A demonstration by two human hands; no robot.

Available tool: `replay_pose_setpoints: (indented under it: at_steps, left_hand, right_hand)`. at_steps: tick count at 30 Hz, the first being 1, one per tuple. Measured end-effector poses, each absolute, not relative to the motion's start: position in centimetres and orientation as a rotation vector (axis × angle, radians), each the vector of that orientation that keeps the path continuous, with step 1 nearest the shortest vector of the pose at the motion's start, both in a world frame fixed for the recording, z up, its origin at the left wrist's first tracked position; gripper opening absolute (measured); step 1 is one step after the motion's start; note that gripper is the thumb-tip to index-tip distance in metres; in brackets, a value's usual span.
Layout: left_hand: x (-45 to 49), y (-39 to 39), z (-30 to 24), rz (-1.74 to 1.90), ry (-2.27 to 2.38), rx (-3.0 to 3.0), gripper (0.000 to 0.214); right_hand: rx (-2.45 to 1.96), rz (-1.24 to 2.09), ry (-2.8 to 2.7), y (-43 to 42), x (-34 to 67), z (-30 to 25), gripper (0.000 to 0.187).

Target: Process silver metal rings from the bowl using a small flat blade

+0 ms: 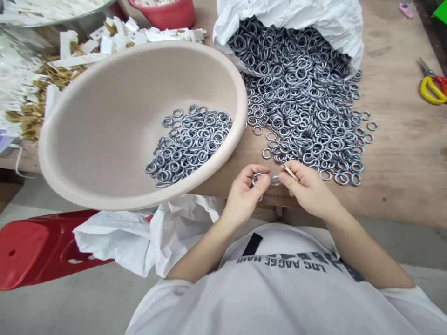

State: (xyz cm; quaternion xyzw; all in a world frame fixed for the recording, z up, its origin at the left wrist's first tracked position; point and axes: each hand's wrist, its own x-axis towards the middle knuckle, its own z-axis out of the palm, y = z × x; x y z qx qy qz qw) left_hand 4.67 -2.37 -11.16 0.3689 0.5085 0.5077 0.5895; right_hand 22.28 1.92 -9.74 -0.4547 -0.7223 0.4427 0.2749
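My left hand [244, 195] is closed around a few grey rings [257, 178], at the table's front edge. Between thumb and fingers, my right hand [309, 190] pinches a thin pale stick with a dark tip [290, 172]. One more ring [275, 180] sits between the two hands, next to the right fingertips; which hand bears it I cannot tell. Just beyond my hands spreads a large heap of grey rings [307, 111], spilling from a white sack [289, 11]. To the left, a big beige basin [104, 121] holds a smaller pile of such rings [195, 144].
Yellow-and-red scissors [433, 90] lie at the right on the wooden table [405, 172]. White and brown pieces [59, 70] crowd the back left, near a red bowl [171, 14]. A red stool [31, 251] and white sacking [139, 237] are below the basin.
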Motion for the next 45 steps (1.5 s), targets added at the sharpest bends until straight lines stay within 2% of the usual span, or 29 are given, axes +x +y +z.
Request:
replay_pose_setpoints:
  at_steps: [3,11,13,18,24,31,37,40,43,45]
  left_hand:
    - [6.0,-2.4,-11.3,1.108,1.188,1.047,0.038]
    - [8.8,-2.3,-11.7,1.073,0.982,0.852,0.048]
    - [9.2,-2.3,-11.4,1.056,0.939,0.774,0.047]
    - [9.7,-2.0,-10.9,1.042,0.967,0.599,0.046]
    - [10.1,-2.0,-10.9,1.071,1.036,0.564,0.047]
    - [10.0,-2.2,-10.8,1.062,1.011,0.539,0.046]
    - [9.0,-2.1,-11.2,1.009,0.947,0.533,0.043]
    - [7.9,-2.9,-11.4,0.934,0.865,0.638,0.046]
    - [6.4,-3.9,-11.3,0.822,0.835,0.789,0.046]
    - [5.3,-4.2,-11.1,0.883,0.867,0.769,0.045]
  right_hand:
    - [-1.145,1.434,-1.646,0.7,22.7,-9.2,0.023]
    - [-1.019,1.480,-1.486,-0.3,24.0,-10.3,0.023]
    - [-1.079,1.350,-1.531,-0.3,24.5,-10.6,0.023]
    - [-1.143,0.714,-1.974,-1.2,25.6,-10.7,0.034]
    - [-1.170,0.425,-2.127,-1.8,25.3,-10.9,0.040]
    - [-1.137,0.354,-2.160,-1.5,25.2,-11.0,0.041]
    - [-1.105,0.666,-2.131,-1.7,24.6,-11.0,0.042]
    - [-1.296,0.670,-2.063,-0.5,24.9,-10.8,0.043]
    - [-1.595,0.538,-1.971,1.7,25.0,-10.0,0.045]
    - [-1.647,0.454,-2.116,3.0,24.1,-9.4,0.043]
